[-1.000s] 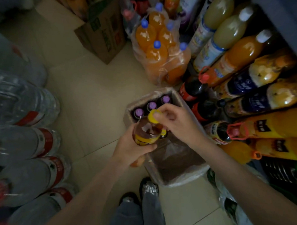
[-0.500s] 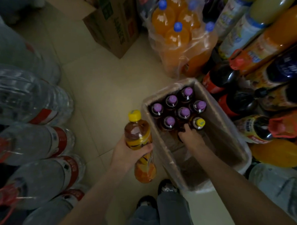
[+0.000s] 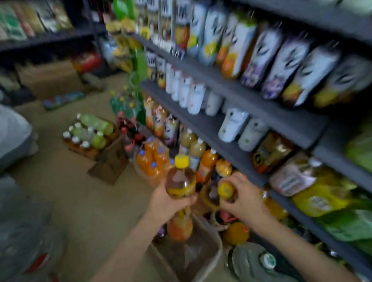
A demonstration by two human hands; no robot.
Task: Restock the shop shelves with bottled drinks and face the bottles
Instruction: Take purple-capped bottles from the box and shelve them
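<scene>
Left hand (image 3: 167, 200) grips a yellow-capped tea bottle (image 3: 180, 181) round its middle, fingers wrapped under the label, bottle upright with cap up; a body grip, probably so the label can be turned forward when set down

Right hand (image 3: 239, 196) curls round the neck of a second yellow-capped bottle (image 3: 225, 190), thumb side beside the cap; its body is mostly hidden behind the fingers. A neck hold suits a straight lift out of a case

Both bottles are raised, close together but not touching, just above and ahead of the open carton (image 3: 196, 262) that sits below the wrists; its inside is too blurred to count what remains

Shelving (image 3: 234, 130) runs to the right of the right hand and away ahead: juice cartons on top, white bottles below, orange and pale drinks at the lowest level just beyond the fingers. Which gap these two are meant for cannot be told

Pale tiled floor (image 3: 72, 195) left of the left hand; wrapped multipacks and a brown box ahead of it; large water jugs (image 3: 16, 240) at near left. Picture blurred throughout
</scene>
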